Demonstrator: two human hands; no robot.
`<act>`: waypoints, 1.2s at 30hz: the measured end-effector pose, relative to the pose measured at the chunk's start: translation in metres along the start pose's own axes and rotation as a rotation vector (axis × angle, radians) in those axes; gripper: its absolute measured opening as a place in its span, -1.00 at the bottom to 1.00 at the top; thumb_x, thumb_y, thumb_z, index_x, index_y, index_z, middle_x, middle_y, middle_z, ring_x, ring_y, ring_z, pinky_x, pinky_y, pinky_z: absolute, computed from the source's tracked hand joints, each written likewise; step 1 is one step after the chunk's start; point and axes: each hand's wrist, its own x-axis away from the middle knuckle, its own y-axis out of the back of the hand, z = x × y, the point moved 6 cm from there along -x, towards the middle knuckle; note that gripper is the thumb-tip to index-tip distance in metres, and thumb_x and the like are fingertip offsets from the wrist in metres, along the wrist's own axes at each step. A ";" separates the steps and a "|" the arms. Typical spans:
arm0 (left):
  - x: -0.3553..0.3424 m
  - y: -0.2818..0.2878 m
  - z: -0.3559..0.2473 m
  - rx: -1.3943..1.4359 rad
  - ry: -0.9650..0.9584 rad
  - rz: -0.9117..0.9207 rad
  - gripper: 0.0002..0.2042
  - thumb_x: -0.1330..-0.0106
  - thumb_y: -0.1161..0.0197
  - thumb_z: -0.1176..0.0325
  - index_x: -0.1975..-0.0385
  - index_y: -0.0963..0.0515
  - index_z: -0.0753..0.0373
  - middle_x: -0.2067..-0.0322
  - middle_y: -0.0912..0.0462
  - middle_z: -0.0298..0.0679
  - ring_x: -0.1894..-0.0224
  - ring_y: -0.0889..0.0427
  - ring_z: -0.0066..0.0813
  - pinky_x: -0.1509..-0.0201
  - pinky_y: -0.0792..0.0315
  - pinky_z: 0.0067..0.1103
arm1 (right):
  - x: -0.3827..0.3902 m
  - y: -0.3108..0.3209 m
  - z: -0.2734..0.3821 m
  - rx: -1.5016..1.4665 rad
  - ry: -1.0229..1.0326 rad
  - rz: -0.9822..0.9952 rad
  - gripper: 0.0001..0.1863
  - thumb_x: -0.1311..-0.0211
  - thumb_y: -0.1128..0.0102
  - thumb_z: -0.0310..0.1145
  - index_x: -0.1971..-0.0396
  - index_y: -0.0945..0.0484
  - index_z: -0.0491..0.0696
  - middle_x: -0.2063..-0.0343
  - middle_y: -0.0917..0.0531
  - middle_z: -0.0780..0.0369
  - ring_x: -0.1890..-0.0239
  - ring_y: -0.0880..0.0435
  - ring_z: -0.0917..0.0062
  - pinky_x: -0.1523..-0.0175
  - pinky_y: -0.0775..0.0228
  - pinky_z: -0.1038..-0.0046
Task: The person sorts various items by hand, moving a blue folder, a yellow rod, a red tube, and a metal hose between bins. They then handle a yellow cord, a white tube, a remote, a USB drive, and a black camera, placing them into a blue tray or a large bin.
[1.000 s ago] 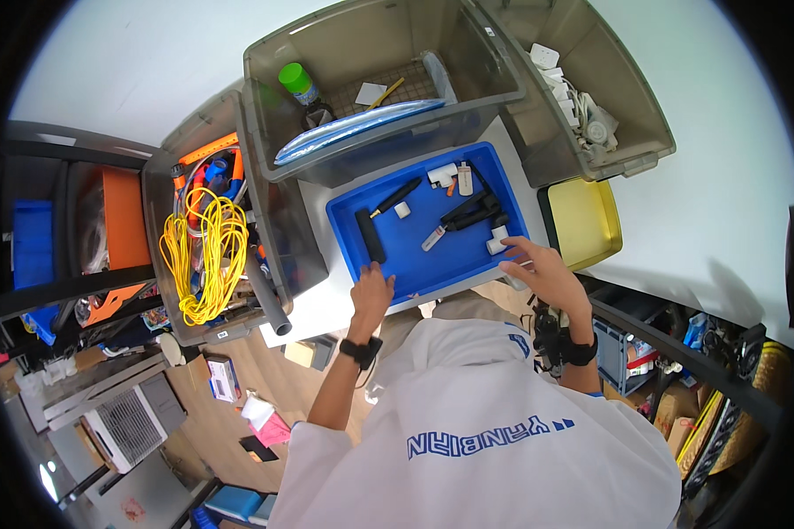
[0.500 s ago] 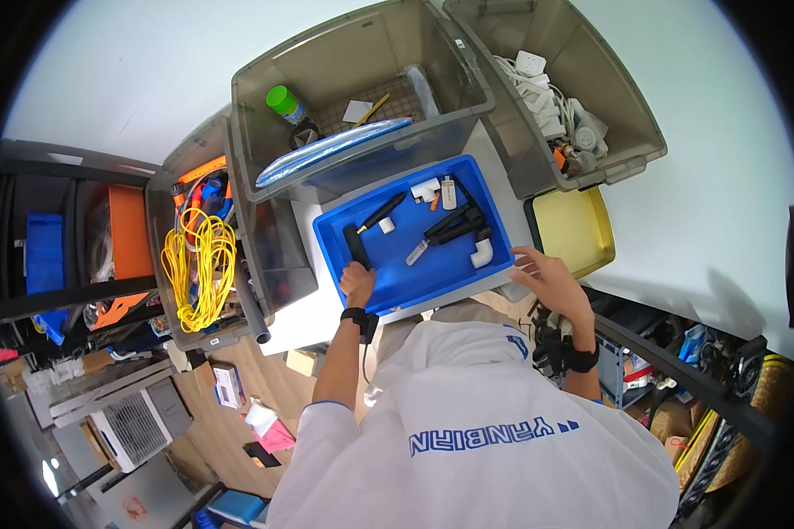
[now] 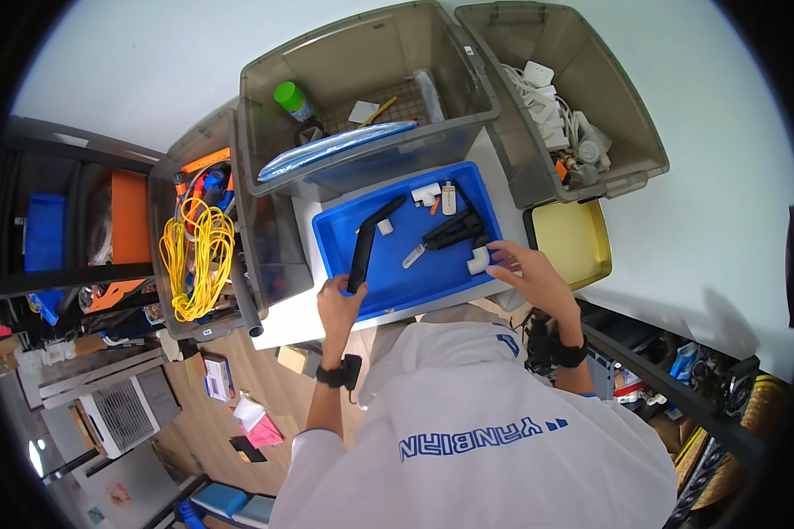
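Observation:
My left hand [image 3: 338, 306] is closed on the near end of a flat black bar [image 3: 361, 257], which slants over the left side of a blue tray [image 3: 379, 308]. Fingers apart and empty, my right hand [image 3: 538, 280] hovers at the tray's right edge. Its fingertips are close to a white elbow pipe fitting [image 3: 478, 262]; whether they touch it I cannot tell. Inside the tray lie a black pen-like tool [image 3: 385, 213], a short white fitting [image 3: 385, 227], a white tee fitting [image 3: 426, 194], a black jointed tool [image 3: 457, 234] and a small clear tube [image 3: 413, 257].
Behind the tray stands a large grey bin [image 3: 344, 165] with a green-capped can [image 3: 291, 97]. A bin with coiled yellow cable [image 3: 196, 256] is at left. White cables and plugs [image 3: 551, 115] fill another bin at far right, above a yellow tray [image 3: 573, 242].
My left hand has shifted left and toward me with the black bar, more of which now shows. My right hand has moved slightly left toward the elbow fitting.

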 end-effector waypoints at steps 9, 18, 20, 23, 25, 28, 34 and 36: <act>0.068 0.118 -0.124 0.115 -0.402 -0.157 -0.54 0.06 -0.62 0.44 0.07 -0.73 0.30 0.45 -0.54 -0.33 0.67 -0.22 -0.66 0.59 -0.13 -0.60 | -0.007 -0.003 0.087 -0.031 0.404 -0.034 -0.32 -0.20 -0.49 -0.26 -0.33 -0.48 -0.01 -0.25 -0.57 0.15 -0.13 -0.63 0.24 -0.23 -0.51 0.31; 0.086 0.155 -0.161 0.056 -0.471 -0.040 -0.50 0.20 -0.60 0.49 0.11 -0.78 0.18 0.52 -0.46 -0.36 0.65 -0.30 -0.65 0.60 -0.21 -0.63 | 0.019 -0.013 0.138 0.358 0.823 -0.034 -0.29 -0.03 -0.54 -0.26 -0.27 -0.57 0.02 -0.30 -0.55 0.24 -0.29 -0.51 0.23 -0.36 -0.41 0.21; 0.084 0.156 -0.161 0.115 -0.467 0.023 -0.50 0.22 -0.59 0.49 0.12 -0.78 0.20 0.53 -0.46 -0.36 0.65 -0.28 -0.65 0.58 -0.18 -0.65 | 0.021 -0.015 0.139 0.362 0.810 -0.024 -0.33 -0.03 -0.54 -0.29 -0.23 -0.59 0.01 -0.25 -0.59 0.24 -0.28 -0.51 0.21 -0.35 -0.42 0.19; 0.078 0.156 -0.155 0.249 -0.434 0.186 -0.52 0.20 -0.59 0.50 0.13 -0.76 0.27 0.45 -0.55 -0.33 0.60 -0.37 -0.67 0.54 -0.23 -0.67 | 0.023 -0.021 0.138 0.415 0.795 0.004 -0.41 -0.09 -0.49 -0.28 -0.19 -0.62 0.02 -0.17 -0.59 0.23 -0.29 -0.49 0.26 -0.38 -0.36 0.21; 0.071 0.150 -0.143 0.315 -0.336 0.373 -0.59 0.05 -0.58 0.49 0.11 -0.74 0.35 0.35 -0.67 -0.32 0.54 -0.42 -0.77 0.51 -0.22 -0.71 | 0.024 -0.024 0.140 0.401 0.805 0.029 -0.53 -0.15 -0.46 -0.27 -0.10 -0.68 0.00 -0.05 -0.62 0.23 -0.21 -0.54 0.24 -0.36 -0.39 0.20; 0.068 0.131 -0.120 0.629 0.036 0.620 -0.64 -0.06 -0.56 0.47 0.11 -0.73 0.39 0.33 -0.66 -0.35 0.54 -0.34 -0.79 0.49 -0.17 -0.73 | 0.021 -0.032 0.140 0.362 0.769 0.062 -0.53 -0.08 -0.50 -0.26 -0.05 -0.72 0.01 0.02 -0.66 0.23 -0.14 -0.61 0.21 -0.37 -0.43 0.11; 0.072 0.135 -0.105 0.898 0.018 0.718 -0.54 -0.55 -0.19 0.04 0.10 -0.72 0.41 0.49 -0.62 -0.36 0.61 -0.20 -0.83 0.53 -0.07 -0.69 | 0.014 -0.045 0.150 0.214 0.708 0.024 -0.72 -0.27 -0.41 -0.27 0.10 -0.70 -0.08 0.21 -0.70 0.16 0.06 -0.68 0.24 -0.08 -0.54 0.28; 0.067 0.143 -0.101 1.044 -0.005 0.632 -0.43 -0.63 0.02 -0.03 0.07 -0.69 0.47 0.45 -0.67 -0.31 0.66 -0.18 -0.82 0.56 -0.03 -0.70 | 0.008 -0.048 0.153 0.148 0.639 -0.008 -0.75 -0.30 -0.40 -0.29 0.12 -0.69 -0.11 0.21 -0.71 0.14 0.10 -0.69 0.24 -0.03 -0.54 0.33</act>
